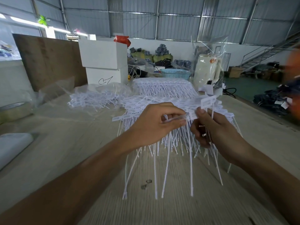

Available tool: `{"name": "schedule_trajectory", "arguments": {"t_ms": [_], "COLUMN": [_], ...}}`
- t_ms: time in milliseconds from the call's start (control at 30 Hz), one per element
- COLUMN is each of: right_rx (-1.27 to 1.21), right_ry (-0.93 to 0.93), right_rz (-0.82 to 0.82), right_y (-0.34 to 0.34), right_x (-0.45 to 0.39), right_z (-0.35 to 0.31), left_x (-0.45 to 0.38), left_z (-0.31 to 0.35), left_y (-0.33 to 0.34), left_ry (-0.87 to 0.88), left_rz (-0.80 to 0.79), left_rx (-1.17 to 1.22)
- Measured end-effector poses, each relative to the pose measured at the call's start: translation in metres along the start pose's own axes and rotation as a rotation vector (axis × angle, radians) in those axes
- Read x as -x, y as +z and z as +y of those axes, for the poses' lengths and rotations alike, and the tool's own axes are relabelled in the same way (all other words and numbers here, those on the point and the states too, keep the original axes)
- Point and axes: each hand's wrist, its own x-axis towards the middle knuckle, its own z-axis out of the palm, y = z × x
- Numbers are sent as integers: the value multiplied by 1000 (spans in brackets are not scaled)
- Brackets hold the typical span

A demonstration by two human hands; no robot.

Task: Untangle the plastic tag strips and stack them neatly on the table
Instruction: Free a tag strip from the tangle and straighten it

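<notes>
Head view: with your left hand (155, 124) pinching a strip and your right hand (212, 127) gripping a tag strip bundle (208, 103) above the stack (175, 137) on the surface (81, 143), draw tails apart slowly, keeping heads aligned.

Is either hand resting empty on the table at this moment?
No. The left hand and right hand are both raised, each pinching white tag strips above the pile.

Head camera (wide-angle) looks forward and down, close over the table (81, 159).
</notes>
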Motion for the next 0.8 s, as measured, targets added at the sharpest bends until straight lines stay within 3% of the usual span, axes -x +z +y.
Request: {"name": "schedule_trajectory", "arguments": {"t_ms": [500,667,800], "right_rx": [251,-204,-353], "right_ry": [-191,-75,-14], "right_rz": [273,495,317], "right_y": [-1,-38,-38], "right_x": [-1,-7,-8], "right_z": [-3,-12,-9], "left_x": [-3,1,-1], "left_z": [7,2,-2], "left_y": [-1,-3,-2], "left_ry": [22,60,82], "left_rz": [-16,-71,44], "left_rx": [82,51,-39]}}
